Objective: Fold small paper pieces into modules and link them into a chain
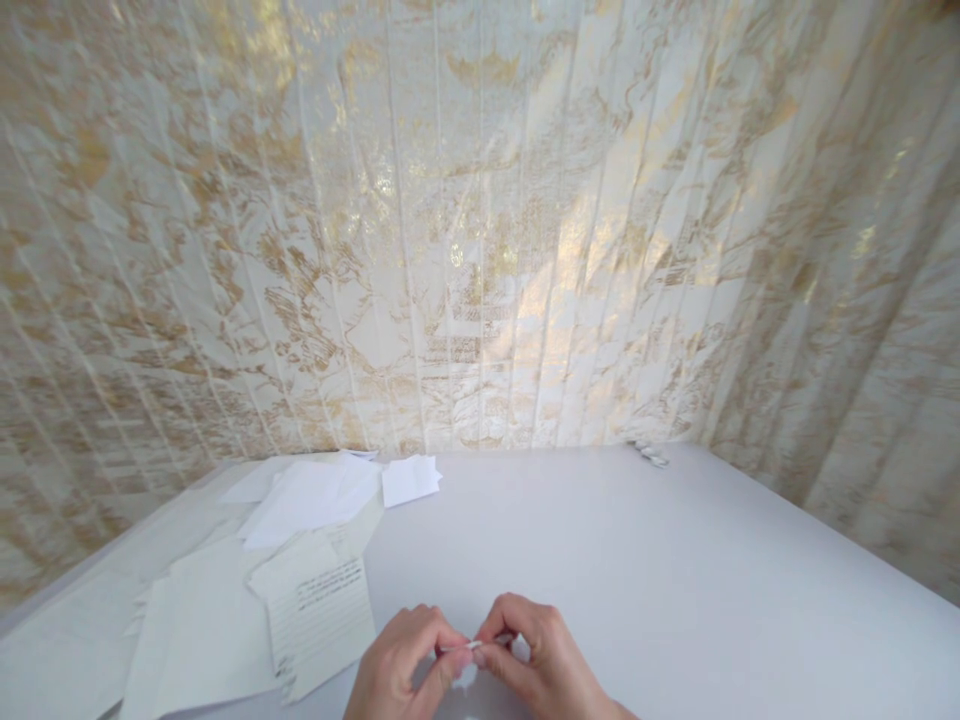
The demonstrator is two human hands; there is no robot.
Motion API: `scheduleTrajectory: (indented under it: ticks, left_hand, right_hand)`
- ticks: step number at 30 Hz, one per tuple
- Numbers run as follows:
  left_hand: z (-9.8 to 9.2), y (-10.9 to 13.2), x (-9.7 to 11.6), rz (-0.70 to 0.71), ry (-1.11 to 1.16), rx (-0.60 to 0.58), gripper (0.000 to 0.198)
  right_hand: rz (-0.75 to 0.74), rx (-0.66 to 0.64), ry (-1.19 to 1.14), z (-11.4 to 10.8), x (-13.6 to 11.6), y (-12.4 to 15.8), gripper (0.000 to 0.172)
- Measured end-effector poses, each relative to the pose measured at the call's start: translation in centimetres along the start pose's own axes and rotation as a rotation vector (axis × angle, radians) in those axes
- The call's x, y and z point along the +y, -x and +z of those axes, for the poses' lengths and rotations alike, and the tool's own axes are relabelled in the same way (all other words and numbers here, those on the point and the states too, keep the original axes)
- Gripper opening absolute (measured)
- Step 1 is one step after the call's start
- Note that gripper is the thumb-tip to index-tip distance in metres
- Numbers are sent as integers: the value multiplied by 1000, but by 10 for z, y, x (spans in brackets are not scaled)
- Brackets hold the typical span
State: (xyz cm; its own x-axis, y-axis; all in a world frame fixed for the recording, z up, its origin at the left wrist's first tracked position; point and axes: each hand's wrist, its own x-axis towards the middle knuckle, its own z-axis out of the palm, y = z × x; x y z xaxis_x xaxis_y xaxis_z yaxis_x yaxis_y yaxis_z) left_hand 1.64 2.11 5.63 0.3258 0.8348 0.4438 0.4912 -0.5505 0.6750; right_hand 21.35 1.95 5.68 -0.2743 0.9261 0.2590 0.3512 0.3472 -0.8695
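Low in the middle of the head view, my left hand [411, 655] and my right hand [529, 652] meet fingertip to fingertip. Between them is a thin white strip [472, 645], too small and too covered to tell its kind. Thumb and forefinger of each hand pinch it, the left at one end and the right at the other. A small pale patch [465, 676] shows just beneath the fingers; what it is I cannot make out. Left of my left hand lies a lined sheet with handwriting [322, 610], its edge torn.
Loose blank sheets [210, 630] spread over the left of the white table [637, 570], with white papers [315, 490] behind them. A small paper stack [410, 481] sits at the back. Small greyish bits [651, 455] lie at the far right corner. A patterned curtain [480, 250] hangs behind.
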Motion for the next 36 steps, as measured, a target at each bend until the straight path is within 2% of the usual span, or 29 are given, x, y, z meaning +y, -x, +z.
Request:
scheduleTrajectory:
  ticks: [5, 12, 17, 23, 27, 32, 36]
  left_hand:
    - [-1, -3, -5, -77, 4, -54, 20]
    - [9, 0, -7, -104, 109, -27, 14]
    - [14, 1, -9, -95, 89, -33, 19]
    - [18, 1, -9, -72, -38, -33, 20]
    - [19, 2, -10, -69, -58, 2, 23]
    - [22, 4, -13, -43, -98, 21, 25]
    - [23, 5, -13, -53, -82, 35, 23]
  right_hand:
    - [49, -7, -64, -2, -1, -2, 21]
    - [82, 26, -4, 1, -1, -2, 6]
    - [43, 15, 53, 1, 0, -1, 10]
    - [38, -3, 111, 1, -4, -4, 11]
    - [22, -16, 148, 2, -6, -5, 12]
    - [15, -35, 194, 6, -6, -3, 28]
    - [-23, -35, 254, 6, -7, -2, 30]
